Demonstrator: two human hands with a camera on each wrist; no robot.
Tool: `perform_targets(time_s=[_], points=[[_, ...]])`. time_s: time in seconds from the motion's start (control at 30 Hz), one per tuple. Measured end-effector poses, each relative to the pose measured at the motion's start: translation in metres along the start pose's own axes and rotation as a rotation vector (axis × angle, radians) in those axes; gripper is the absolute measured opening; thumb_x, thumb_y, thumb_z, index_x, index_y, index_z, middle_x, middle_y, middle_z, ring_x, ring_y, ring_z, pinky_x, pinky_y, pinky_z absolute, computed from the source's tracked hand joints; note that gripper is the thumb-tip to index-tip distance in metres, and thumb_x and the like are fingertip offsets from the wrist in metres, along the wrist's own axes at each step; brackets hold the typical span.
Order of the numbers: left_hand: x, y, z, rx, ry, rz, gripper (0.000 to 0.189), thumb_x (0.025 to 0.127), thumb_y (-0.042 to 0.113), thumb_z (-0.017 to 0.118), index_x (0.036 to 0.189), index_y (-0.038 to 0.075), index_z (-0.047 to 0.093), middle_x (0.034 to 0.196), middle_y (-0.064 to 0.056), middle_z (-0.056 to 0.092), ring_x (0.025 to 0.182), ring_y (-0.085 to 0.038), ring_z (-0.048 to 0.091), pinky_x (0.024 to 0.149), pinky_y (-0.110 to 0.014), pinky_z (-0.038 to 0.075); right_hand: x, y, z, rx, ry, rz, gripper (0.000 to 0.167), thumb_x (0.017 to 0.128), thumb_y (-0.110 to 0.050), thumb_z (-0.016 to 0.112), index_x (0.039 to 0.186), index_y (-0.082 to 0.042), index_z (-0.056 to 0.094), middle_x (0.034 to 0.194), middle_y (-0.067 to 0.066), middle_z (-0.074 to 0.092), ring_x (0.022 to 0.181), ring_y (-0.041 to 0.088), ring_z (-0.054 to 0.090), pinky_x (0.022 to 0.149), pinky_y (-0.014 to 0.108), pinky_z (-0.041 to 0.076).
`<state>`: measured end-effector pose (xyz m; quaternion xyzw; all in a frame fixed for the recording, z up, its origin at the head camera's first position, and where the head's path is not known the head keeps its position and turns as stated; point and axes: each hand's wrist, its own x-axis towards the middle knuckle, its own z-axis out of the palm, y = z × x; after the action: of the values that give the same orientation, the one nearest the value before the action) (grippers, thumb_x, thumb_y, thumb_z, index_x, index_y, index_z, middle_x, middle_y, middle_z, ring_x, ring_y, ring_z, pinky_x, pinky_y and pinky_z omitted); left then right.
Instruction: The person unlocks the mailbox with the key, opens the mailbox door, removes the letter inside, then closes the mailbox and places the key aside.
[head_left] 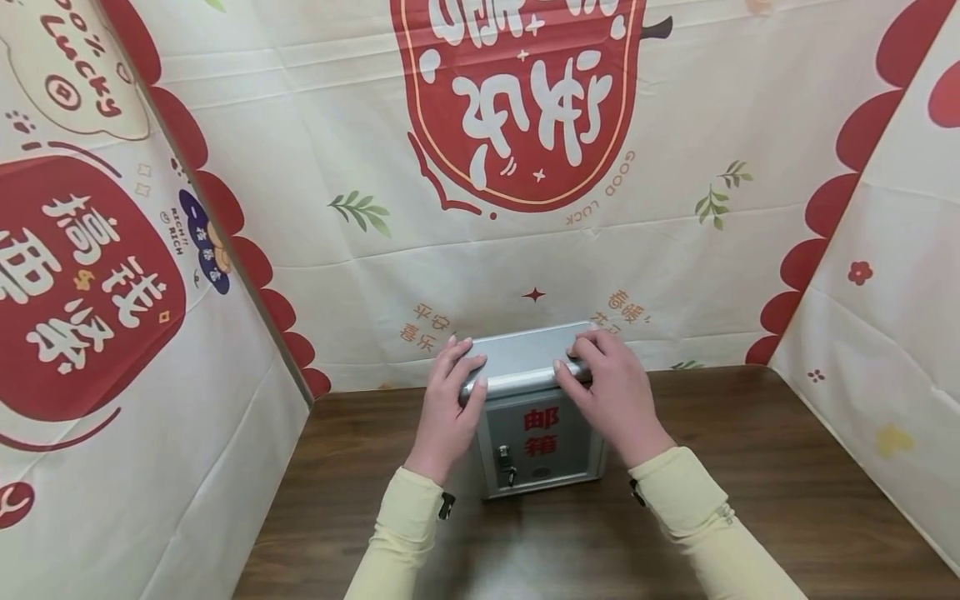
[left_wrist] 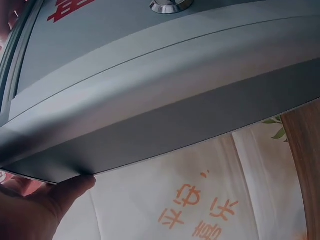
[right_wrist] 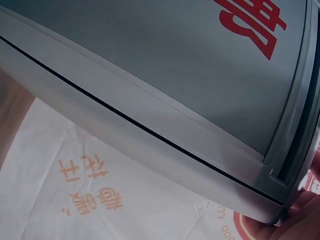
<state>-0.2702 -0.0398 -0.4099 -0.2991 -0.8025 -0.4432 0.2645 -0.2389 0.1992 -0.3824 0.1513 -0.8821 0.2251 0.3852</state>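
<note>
A grey metal mailbox (head_left: 517,358) with silver edges stands upright on the wooden table, red characters (head_left: 542,432) on its front door. My left hand (head_left: 447,412) holds its top at the left corner, fingers over the lid and thumb at the front edge. At the opposite top corner, my right hand (head_left: 618,396) grips with bent fingers above and thumb on the front rim. A lock with a key (head_left: 510,471) sits low on the door's left side. In the left wrist view, the thumb (left_wrist: 75,190) lies against the mailbox's edge; fingertips (right_wrist: 300,205) meet its corner in the right wrist view.
The brown table (head_left: 352,475) extends on both sides of the mailbox. Printed cloth hangs as a back wall (head_left: 300,317) close behind it. More cloth forms a left wall (head_left: 225,417) and a right wall (head_left: 892,333) along the table's sides.
</note>
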Motion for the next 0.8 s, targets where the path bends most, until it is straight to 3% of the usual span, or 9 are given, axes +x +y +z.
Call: perform_targets(time_s=[0.37,0.67,0.8], points=[[0.012,-0.002,0.014,-0.04,-0.061,0.008,0.033,0.098,0.028,0.049,0.124,0.013,0.061,0.144,-0.004,0.041,0.141,-0.025,0.021,0.108,-0.049,0.026,-0.007,0.014,-0.004,0.016,0.081,0.039,0.026,0.082,-0.03,0.07,0.09,-0.005,0.066,0.104,0.011,0.059,0.096,0.03,0.054,0.084,0.049,0.043],[0.018,-0.005,0.023,-0.063,-0.086,0.024,0.037,0.099,0.034,0.044,0.124,0.013,0.06,0.144,-0.004,0.04,0.142,-0.021,0.019,0.109,-0.047,0.024,-0.01,0.021,-0.007,0.039,0.148,0.038,0.017,0.088,-0.021,0.066,0.09,-0.004,0.068,0.107,0.014,0.062,0.107,0.034,0.055,0.092,0.051,0.039],[0.022,-0.002,0.022,-0.099,-0.106,-0.021,0.032,0.097,0.029,0.047,0.122,0.014,0.06,0.144,-0.002,0.04,0.142,-0.02,0.019,0.109,-0.047,0.024,-0.01,0.024,-0.008,0.063,0.169,0.055,0.016,0.089,-0.019,0.065,0.087,-0.003,0.067,0.11,0.014,0.063,0.108,0.033,0.055,0.093,0.051,0.038]])
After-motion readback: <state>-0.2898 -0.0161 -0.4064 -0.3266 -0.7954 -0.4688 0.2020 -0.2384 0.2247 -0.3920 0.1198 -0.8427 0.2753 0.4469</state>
